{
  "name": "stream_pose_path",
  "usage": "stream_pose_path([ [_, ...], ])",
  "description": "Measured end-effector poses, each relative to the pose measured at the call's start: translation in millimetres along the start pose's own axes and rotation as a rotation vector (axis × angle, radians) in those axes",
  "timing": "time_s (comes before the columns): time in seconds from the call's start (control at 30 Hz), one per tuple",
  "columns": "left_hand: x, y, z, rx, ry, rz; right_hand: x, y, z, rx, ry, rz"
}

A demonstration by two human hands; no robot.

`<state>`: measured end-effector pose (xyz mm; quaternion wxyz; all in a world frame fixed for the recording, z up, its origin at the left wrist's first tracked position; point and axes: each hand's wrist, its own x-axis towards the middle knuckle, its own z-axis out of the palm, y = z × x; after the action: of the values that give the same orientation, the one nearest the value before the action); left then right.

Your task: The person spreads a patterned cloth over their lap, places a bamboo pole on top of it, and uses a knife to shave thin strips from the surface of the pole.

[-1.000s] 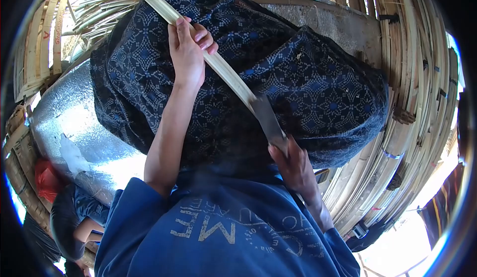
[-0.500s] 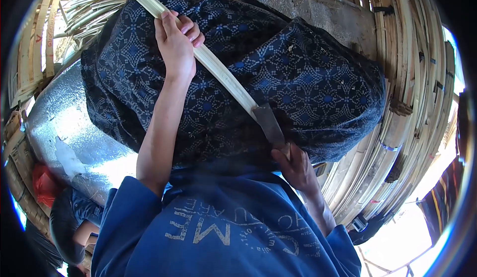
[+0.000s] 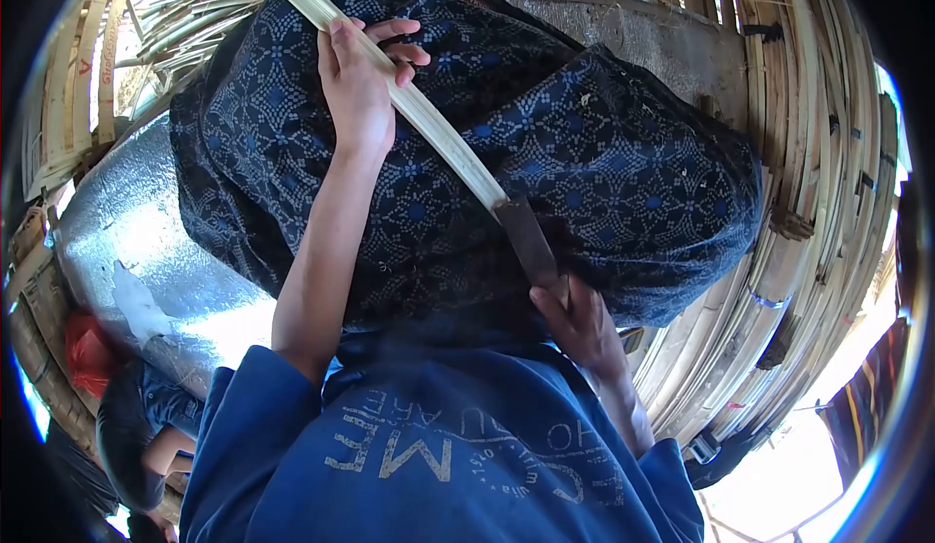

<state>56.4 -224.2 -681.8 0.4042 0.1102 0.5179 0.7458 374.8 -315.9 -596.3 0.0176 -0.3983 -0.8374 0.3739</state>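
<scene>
A long pale bamboo strip [image 3: 443,139] runs slantwise over my lap, from the upper left down to the knife. My left hand [image 3: 360,95] is around its upper part, with some fingers lifted and spread to the right. In my right hand [image 3: 581,327], near my waist, is the handle of a broad dark-bladed knife [image 3: 526,241]. The blade's far end touches the lower end of the strip. A dark blue patterned cloth [image 3: 633,192] covers my legs beneath both hands. My right fingers are wrapped round the handle, which they mostly hide.
Bundled bamboo strips [image 3: 818,173] curve along the right side. More thin strips [image 3: 185,32] lie at the upper left. A shiny silver sheet [image 3: 127,222] is on my left. Another person [image 3: 146,436] and a red bag [image 3: 90,353] are at the lower left.
Some fingers of my left hand have lifted and spread away from the strip. The knife stays at the strip's lower end. The whole view has shifted slightly.
</scene>
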Motion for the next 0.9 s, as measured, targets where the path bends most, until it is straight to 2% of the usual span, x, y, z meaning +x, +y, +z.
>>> stream_pose_path([
  [0.1, 2.2, -1.9, -4.0, -0.028, -0.043, 0.002, -9.1, 10.7, 3.0, -0.033, 0.012, -0.028],
  [0.17, -4.2, 6.6, 0.9, -0.028, 0.007, 0.022, -18.6, 10.7, -0.6, -0.239, 0.075, -0.218],
  [0.2, -6.5, 14.6, -1.7, -0.021, 0.019, 0.051, -6.5, -4.4, -19.7, 0.257, -0.147, 0.276],
  [0.23, -8.9, 24.4, -3.2, -0.012, 0.03, 0.08, -2.5, -7.7, -32.3, 0.248, -0.116, 0.262],
  [0.3, -13.8, 47.3, 3.1, -0.002, 0.073, 0.11, -7.9, -6.6, -49.6, 0.499, -0.455, 0.555],
  [0.37, -16.2, 63.2, 9.8, -0.032, 0.042, 0.134, -22.3, -3.4, -54.0, 1.059, -0.409, 0.52],
  [0.43, -25.5, 73.2, 31.9, -0.049, 0.123, 0.096, -39.9, 3.5, -67.3, 1.187, -0.402, 0.47],
  [0.47, -33.9, 75.6, 47.2, -0.095, 0.139, 0.04, -52.3, 7.8, -70.1, 1.328, -0.283, 0.423],
  [0.5, -42.7, 72.2, 59.0, -0.137, 0.063, 0.042, -66.1, 14.4, -72.3, 1.465, -0.171, 0.372],
  [0.57, -69.2, 69.5, 90.3, -0.137, 0.016, 0.0, -91.7, 38.9, -78.0, 1.394, -0.081, 0.309],
  [0.63, -90.3, 56.2, 113.1, -0.186, -0.085, -0.005, -106.4, 39.9, -89.3, 1.364, 0.101, 0.212],
  [0.67, -100.5, 53.4, 126.2, -0.212, -0.113, -0.043, -121.3, 43.5, -87.0, 1.368, 0.224, 0.233],
  [0.77, -131.9, 45.0, 157.7, -0.279, -0.229, -0.129, -168.2, 47.9, -85.1, 1.331, 0.375, 0.387],
  [0.87, -168.7, 42.1, 182.1, -0.263, -0.387, -0.186, -205.9, 44.1, -72.7, 1.297, 0.424, 0.454],
  [0.9, -180.5, 39.5, 187.9, -0.267, -0.46, -0.242, -229.1, 50.9, -54.4, 1.286, 0.531, 0.578],
])
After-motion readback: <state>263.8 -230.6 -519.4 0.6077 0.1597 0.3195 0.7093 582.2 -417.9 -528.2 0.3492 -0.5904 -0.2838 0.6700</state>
